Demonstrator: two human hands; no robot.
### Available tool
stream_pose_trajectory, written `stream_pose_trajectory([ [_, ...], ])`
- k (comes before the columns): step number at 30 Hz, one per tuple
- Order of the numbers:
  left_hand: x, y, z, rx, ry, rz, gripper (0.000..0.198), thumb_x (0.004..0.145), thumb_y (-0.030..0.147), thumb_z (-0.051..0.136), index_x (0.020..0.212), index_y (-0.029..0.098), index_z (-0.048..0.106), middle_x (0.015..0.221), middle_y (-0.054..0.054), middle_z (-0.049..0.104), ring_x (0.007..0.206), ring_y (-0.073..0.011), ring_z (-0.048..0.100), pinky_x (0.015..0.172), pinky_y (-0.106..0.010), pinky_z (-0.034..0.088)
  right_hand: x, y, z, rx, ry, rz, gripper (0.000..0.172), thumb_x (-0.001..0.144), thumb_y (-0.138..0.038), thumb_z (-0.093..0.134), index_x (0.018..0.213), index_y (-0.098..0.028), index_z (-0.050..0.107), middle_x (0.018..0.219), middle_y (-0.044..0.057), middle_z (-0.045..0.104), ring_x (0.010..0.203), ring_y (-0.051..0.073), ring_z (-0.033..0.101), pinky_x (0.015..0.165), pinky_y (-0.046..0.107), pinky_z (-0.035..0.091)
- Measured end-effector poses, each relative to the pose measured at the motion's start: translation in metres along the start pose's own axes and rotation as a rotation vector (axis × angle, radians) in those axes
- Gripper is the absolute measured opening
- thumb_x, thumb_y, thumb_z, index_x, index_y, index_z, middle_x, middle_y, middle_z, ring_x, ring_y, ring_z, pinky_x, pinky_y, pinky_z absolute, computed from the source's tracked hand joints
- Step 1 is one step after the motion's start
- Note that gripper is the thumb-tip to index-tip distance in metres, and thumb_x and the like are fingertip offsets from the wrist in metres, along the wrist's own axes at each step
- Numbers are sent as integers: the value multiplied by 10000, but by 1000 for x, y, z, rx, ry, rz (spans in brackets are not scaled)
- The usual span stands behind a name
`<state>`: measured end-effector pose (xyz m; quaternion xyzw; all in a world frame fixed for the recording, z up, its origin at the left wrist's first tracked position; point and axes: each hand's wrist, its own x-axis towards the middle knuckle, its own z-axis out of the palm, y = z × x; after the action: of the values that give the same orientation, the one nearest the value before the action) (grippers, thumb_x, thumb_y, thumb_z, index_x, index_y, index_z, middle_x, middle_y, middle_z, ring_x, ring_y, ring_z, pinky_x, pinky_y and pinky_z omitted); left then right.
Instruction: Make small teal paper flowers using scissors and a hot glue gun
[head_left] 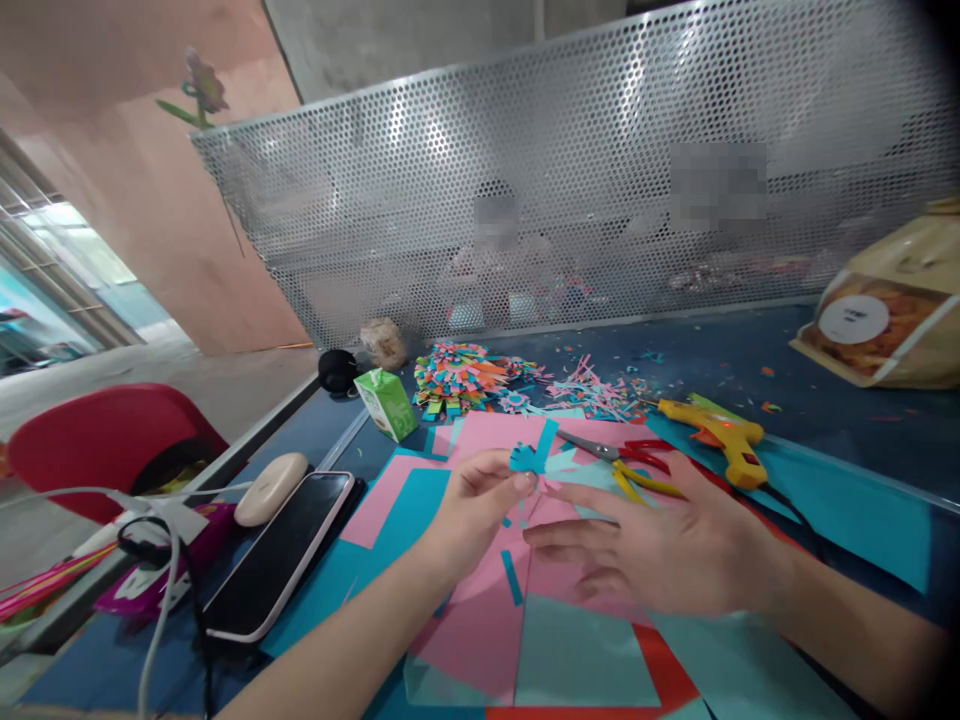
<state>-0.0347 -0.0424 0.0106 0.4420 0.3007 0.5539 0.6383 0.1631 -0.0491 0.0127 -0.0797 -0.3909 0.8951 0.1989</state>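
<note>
My left hand [480, 505] is closed in a pinch on a small blue fringed paper piece [527, 458], over the middle of the sheets. Beside it my right hand [652, 545] is open, fingers spread and slightly blurred. Its index fingertip lies close to a bit of pink paper [552, 486] by the left fingertips; whether they touch I cannot tell. Under both hands lie pink sheets [480, 640] and pale blue-green sheets [585, 655]. A narrow blue strip [512, 578] rests on the pink. Scissors [626, 457] with red and yellow handles lie just beyond my right hand.
A yellow glue gun [716, 438] lies at the right, its cord trailing. Behind the sheets are a pile of colourful fringed paper pieces [457, 378], paper shreds [592, 388] and a green drink carton [385, 404]. A phone [285, 555] lies left; a perforated metal screen [555, 190] borders the back.
</note>
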Motion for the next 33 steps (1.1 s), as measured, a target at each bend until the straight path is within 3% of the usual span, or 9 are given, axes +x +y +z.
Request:
stream_pose_trajectory([
  [7,-4,14,1,-51,8,-29,198,550,311,794,680,201,692,674,2,638,666,-119,546,695,-274,409,-1,3,-5,-112,-11,-64,813,691,-751,426,1349,-277,370,1353,102,413,1276,262,309,998,415,235],
  [11,-8,14,2,-40,-79,-18,162,581,299,776,686,211,689,679,6,624,684,-131,544,697,-294,414,0,13,-20,-140,-32,-166,770,719,-728,422,1353,-297,348,1380,87,378,1277,263,298,992,442,240],
  [15,-9,12,5,-9,-181,-4,110,639,286,738,735,242,705,676,5,613,711,-157,573,661,-302,438,-3,19,-30,-225,-12,-170,737,748,-702,408,1355,-289,343,1345,88,419,1259,249,331,988,441,257],
  [19,-10,12,4,23,-179,15,114,638,289,739,740,251,707,681,5,606,722,-155,573,659,-298,452,-7,18,-32,-339,40,-143,483,834,-563,408,1228,-299,498,1301,34,470,1276,207,301,1001,458,245],
  [23,-11,12,3,47,-165,13,114,635,294,743,735,252,707,656,5,583,765,-152,554,690,-293,443,-6,15,-30,-353,72,-159,297,804,-468,512,1015,-287,615,1236,-6,524,1280,200,291,990,473,261],
  [26,-11,11,2,47,-165,9,110,634,293,744,729,253,704,630,12,559,719,-132,532,658,-273,426,0,12,-25,-338,82,-160,314,780,-477,539,1008,-272,607,1198,26,549,1197,221,398,918,458,343],
  [30,-10,13,2,0,-90,17,106,624,297,744,682,234,682,601,21,523,658,-113,494,659,-279,407,5,-1,-11,-247,147,-253,526,673,-635,580,1025,-246,587,1070,59,573,998,228,513,798,387,411],
  [33,-8,17,4,-80,-32,37,107,638,282,718,635,204,646,603,24,498,615,-100,463,632,-276,391,-1,-18,1,-113,267,-435,371,681,-580,605,768,-221,575,719,4,502,667,149,489,621,312,403],
])
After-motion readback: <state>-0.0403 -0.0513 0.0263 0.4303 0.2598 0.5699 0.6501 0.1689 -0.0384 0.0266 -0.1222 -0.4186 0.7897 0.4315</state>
